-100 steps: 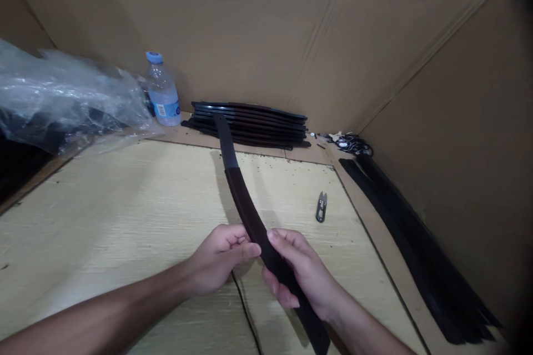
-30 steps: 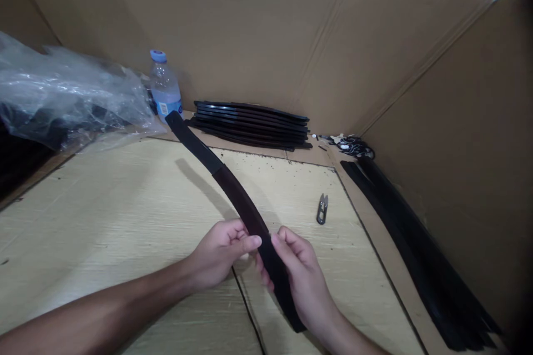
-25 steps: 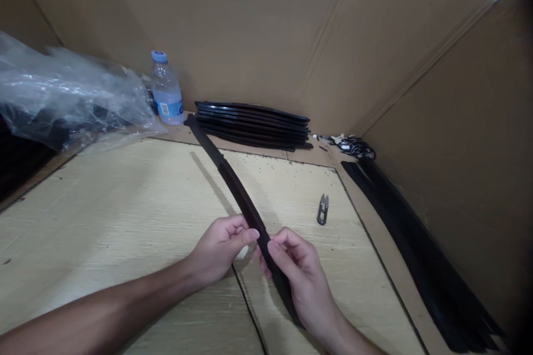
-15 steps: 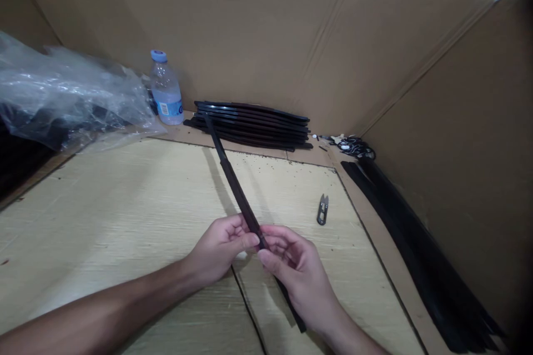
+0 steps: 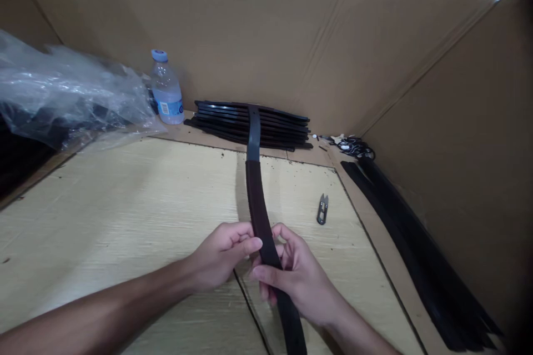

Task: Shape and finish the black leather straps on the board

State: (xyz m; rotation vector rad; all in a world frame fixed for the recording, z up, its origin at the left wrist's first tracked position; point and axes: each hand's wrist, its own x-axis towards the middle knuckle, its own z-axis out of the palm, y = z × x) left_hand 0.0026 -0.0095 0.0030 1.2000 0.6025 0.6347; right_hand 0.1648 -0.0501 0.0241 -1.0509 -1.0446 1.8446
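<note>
A long, slightly curved dark strip (image 5: 260,210) runs up and away from me, its far part bluish-grey and bare, its middle wrapped in a dark brown-black sleeve. My left hand (image 5: 233,246) pinches its left edge with thumb and fingers. Just below, my right hand (image 5: 293,271) grips the strip from the right, thumb on top and fingers underneath. A thin black cord (image 5: 251,310) hangs from beneath my left hand towards the bottom of the view. Thread snips (image 5: 322,209) lie on the pale board (image 5: 125,221), right of my hands.
A stack of black curved strips (image 5: 216,121) lies at the back, beside a water bottle (image 5: 167,91). Clear plastic bags (image 5: 75,94) cover dark material at left. Long black sleeves (image 5: 408,249) and tangled cord (image 5: 358,148) lie along the right. Cardboard walls (image 5: 250,27) enclose the board.
The strip has been turned from its narrow edge to its broad face, and its far end has swung right. Both hands still hold it; the right hand is slightly lower.
</note>
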